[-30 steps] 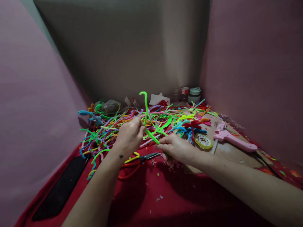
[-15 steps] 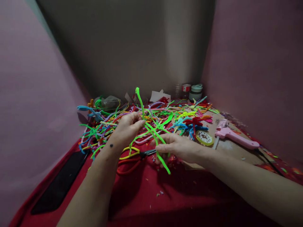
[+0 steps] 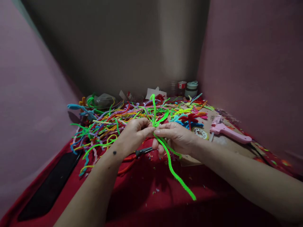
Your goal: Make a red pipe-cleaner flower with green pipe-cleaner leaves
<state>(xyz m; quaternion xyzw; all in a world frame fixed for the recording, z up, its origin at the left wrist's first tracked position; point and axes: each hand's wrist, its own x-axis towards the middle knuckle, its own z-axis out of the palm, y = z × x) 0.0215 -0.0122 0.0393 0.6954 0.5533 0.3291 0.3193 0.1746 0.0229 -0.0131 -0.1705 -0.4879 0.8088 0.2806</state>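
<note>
Bright green pipe cleaners (image 3: 174, 171) are pinched between my two hands, which meet at the middle of the view. My left hand (image 3: 137, 134) closes its thumb and forefinger on them from the left. My right hand (image 3: 176, 137) grips them from the right, its thumb against the forefinger. One hooked green end stands up above the fingers, and a long end hangs down toward the lower right. Below the hands lie scissors (image 3: 144, 152) with dark blades; my left wrist and hand hide much of their handles.
A heap of many-coloured pipe cleaners (image 3: 94, 126) spreads across the red cloth (image 3: 151, 201). To the right, a pink glue gun (image 3: 229, 134) and a yellow-rimmed tape spool (image 3: 200, 132) lie on cardboard. A black phone (image 3: 50, 186) lies at left. Behind stand a lidded jar (image 3: 191, 90) and a red-labelled bottle (image 3: 181, 88).
My hands have come together, the right moving up and the left slightly right. The long green end now reaches further down and right. The view has shifted slightly.
</note>
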